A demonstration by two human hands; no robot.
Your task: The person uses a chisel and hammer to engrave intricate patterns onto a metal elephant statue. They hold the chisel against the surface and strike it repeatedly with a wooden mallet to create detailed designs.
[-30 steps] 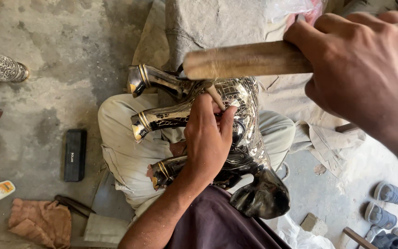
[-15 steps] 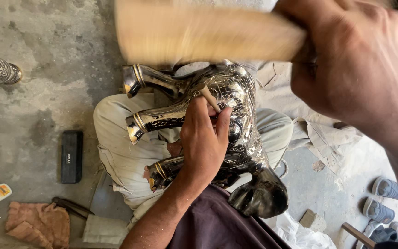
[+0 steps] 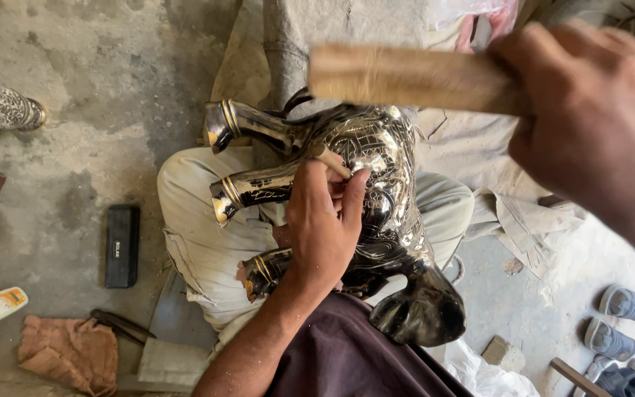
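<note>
Bare floor (image 3: 75, 154) left of the metal animal figure (image 3: 376, 191); black case (image 3: 122, 245) nearby.

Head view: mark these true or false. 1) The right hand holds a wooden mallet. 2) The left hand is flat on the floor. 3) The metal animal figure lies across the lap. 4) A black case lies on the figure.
1) True: the right hand grips the wooden mallet.
2) False: the left hand holds a small punch against the figure.
3) True.
4) False: the black case lies on the floor.
</note>
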